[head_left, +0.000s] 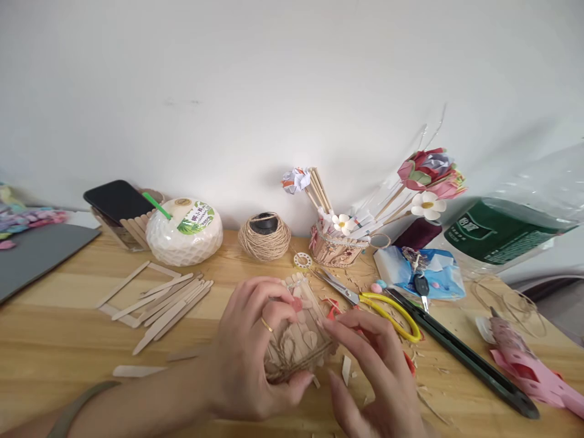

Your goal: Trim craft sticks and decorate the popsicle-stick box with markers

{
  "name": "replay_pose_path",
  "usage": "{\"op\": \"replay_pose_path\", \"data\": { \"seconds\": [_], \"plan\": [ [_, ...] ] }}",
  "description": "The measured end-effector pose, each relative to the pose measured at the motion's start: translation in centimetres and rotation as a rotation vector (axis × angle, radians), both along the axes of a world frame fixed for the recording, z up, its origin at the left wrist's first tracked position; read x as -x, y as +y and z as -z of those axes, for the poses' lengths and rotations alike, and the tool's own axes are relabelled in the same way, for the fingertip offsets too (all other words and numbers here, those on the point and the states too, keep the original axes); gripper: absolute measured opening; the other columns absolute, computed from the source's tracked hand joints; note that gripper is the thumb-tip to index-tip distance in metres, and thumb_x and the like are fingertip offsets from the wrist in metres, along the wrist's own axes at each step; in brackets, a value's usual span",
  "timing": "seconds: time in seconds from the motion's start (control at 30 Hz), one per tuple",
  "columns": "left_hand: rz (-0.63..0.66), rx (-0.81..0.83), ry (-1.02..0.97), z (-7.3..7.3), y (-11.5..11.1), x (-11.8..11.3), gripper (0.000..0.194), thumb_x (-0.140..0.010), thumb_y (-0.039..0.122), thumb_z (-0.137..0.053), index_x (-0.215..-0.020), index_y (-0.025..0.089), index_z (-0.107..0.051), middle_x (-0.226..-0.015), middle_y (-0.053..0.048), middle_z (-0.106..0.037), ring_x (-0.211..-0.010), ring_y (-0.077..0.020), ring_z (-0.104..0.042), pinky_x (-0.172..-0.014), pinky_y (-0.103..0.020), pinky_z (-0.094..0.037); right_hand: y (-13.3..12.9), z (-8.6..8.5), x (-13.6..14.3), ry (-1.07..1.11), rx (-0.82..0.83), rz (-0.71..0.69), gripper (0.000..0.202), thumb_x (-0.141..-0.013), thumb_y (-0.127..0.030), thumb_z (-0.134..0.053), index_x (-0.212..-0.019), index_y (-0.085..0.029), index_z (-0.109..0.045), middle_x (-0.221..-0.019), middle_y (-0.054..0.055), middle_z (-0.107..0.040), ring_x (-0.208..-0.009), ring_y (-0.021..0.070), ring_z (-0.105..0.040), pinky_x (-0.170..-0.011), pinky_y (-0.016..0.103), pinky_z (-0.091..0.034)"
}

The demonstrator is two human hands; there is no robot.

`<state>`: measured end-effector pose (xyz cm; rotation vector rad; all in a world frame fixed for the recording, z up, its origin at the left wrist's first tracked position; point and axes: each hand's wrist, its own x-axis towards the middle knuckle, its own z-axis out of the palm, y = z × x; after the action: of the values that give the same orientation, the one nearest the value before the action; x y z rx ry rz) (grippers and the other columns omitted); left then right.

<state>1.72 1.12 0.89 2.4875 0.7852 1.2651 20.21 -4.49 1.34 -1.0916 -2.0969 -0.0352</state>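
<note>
A small craft piece of wooden sticks (305, 331), with a twine bow, a wooden heart and a small red piece on its face, is tilted above the wooden table. My left hand (249, 347) wraps round its left side, fingers over the top and thumb below. A gold ring is on one finger. My right hand (376, 371) is at the right edge of the piece, with thumb and index finger apart and the index fingertip close to or touching the sticks. Part of the piece is hidden behind my left fingers.
Loose craft sticks (171, 304) lie at left. Behind stand a white coconut-shaped container (185, 234), a twine ball (264, 237) and a stick basket (337, 248). Yellow-handled scissors (387, 313), a long dark-green tool (469, 353) and a pink glue gun (524, 365) lie at right.
</note>
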Motion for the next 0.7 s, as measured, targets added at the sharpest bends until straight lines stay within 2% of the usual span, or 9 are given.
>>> {"op": "replay_pose_path", "data": {
  "seconds": [0.1,0.3,0.5,0.7],
  "plan": [
    [0.001,-0.026,0.014,0.08,0.08,0.00,0.046,-0.057,0.022,-0.066,-0.098,0.017,-0.046,-0.102,-0.009,-0.048,-0.101,-0.0283,-0.044,-0.086,-0.047,-0.039,-0.05,0.04,0.11,0.019,-0.017,0.016,0.042,-0.077,-0.006,-0.048,-0.119,-0.010,-0.047,-0.105,0.011,-0.040,-0.099,0.0201,-0.048,-0.079,0.029,-0.053],
    [0.001,-0.073,0.020,0.27,-0.05,-0.02,0.051,-0.057,0.030,-0.069,-0.100,0.017,-0.046,-0.100,-0.009,-0.048,-0.100,-0.0292,-0.044,-0.088,-0.048,-0.039,0.26,0.01,0.15,-0.081,-0.132,-0.027,0.033,-0.073,-0.006,-0.046,-0.103,-0.013,-0.058,-0.098,0.009,-0.043,-0.087,0.0193,-0.052,-0.069,0.030,-0.054],
    [-0.007,-0.055,0.035,0.27,0.08,0.06,0.052,-0.058,0.032,-0.069,-0.102,0.020,-0.044,-0.102,-0.009,-0.049,-0.100,-0.0303,-0.046,-0.085,-0.049,-0.041,0.09,0.07,-0.34,-0.021,-0.134,0.013,0.038,-0.074,-0.008,-0.046,-0.111,-0.011,-0.053,-0.101,0.010,-0.046,-0.092,0.0202,-0.052,-0.071,0.030,-0.055],
    [0.002,-0.036,0.025,0.13,0.02,0.05,0.048,-0.059,0.028,-0.068,-0.100,0.020,-0.045,-0.101,-0.009,-0.050,-0.101,-0.0297,-0.045,-0.087,-0.050,-0.042,0.24,-0.12,-0.04,-0.076,-0.201,-0.022,0.028,-0.071,-0.006,-0.045,-0.092,-0.015,-0.061,-0.094,0.008,-0.048,-0.083,0.0184,-0.055,-0.064,0.029,-0.054]
  ]
}}
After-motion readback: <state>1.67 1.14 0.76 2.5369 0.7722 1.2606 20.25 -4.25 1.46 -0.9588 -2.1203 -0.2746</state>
